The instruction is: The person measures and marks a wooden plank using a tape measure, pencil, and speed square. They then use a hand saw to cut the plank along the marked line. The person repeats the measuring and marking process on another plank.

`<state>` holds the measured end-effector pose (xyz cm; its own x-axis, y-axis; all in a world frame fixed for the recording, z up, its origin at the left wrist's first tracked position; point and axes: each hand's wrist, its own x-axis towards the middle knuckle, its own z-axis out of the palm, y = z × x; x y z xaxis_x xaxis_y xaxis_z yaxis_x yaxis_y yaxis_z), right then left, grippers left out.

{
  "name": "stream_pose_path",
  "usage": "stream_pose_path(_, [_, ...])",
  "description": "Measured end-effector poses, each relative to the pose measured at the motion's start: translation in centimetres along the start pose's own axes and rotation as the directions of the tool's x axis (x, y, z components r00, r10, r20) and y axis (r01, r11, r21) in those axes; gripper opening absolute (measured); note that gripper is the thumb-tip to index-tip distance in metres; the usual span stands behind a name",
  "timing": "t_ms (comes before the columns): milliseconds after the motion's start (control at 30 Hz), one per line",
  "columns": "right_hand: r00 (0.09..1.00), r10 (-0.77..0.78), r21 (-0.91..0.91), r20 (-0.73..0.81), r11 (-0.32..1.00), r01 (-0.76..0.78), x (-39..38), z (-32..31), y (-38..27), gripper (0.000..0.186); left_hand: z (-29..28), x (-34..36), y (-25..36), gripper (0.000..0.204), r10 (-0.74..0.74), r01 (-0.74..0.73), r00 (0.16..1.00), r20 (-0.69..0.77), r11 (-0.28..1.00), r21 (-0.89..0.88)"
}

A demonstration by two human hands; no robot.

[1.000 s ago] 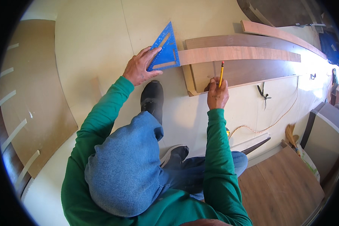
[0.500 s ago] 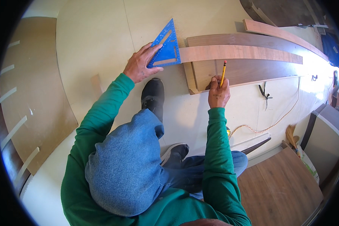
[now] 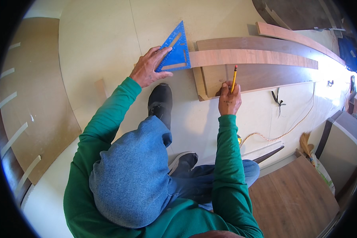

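Observation:
My left hand (image 3: 147,68) grips the slanted edge of a blue triangular speed square (image 3: 179,51), thumb below and fingers on top. The square's upright edge meets the left end of a narrow reddish wood strip (image 3: 250,56). That strip lies lengthwise over wider brown boards (image 3: 265,75), its left end jutting slightly past them. A yellow pencil (image 3: 234,79) with a red eraser end pointing up is pinched in my right hand (image 3: 229,101), which rests by the boards' near edge. The pencil's tip is hidden by my fingers.
Another long plank (image 3: 297,39) lies behind the boards. To the right are a twisted cord (image 3: 293,129), a black strap (image 3: 278,99), a broom (image 3: 306,143) and a wood-grain panel (image 3: 293,190). A large brown sheet with white tape strips (image 3: 39,99) stands at left.
Almost nothing differs. Both hands keep their hold on the square and the pencil, and the whole view has shifted very slightly.

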<state>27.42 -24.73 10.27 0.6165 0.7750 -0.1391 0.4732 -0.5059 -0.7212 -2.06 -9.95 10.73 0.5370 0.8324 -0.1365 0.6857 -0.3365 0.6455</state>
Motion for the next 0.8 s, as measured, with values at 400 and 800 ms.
stream_pose_path(400, [0.955,0.207,0.362,0.211,0.892,-0.273,1.2,-1.6,1.3,0.026,-0.3,0.3,0.5,0.091,0.000,0.000,1.000,0.004,1.000,-0.022])
stream_pose_path(800, [0.961,-0.218,0.458,0.170,0.881,0.119,2.9,2.3,-7.4,0.026,-0.8,0.7,0.2,0.093,0.033,-0.033,0.999,0.017,0.999,-0.007])
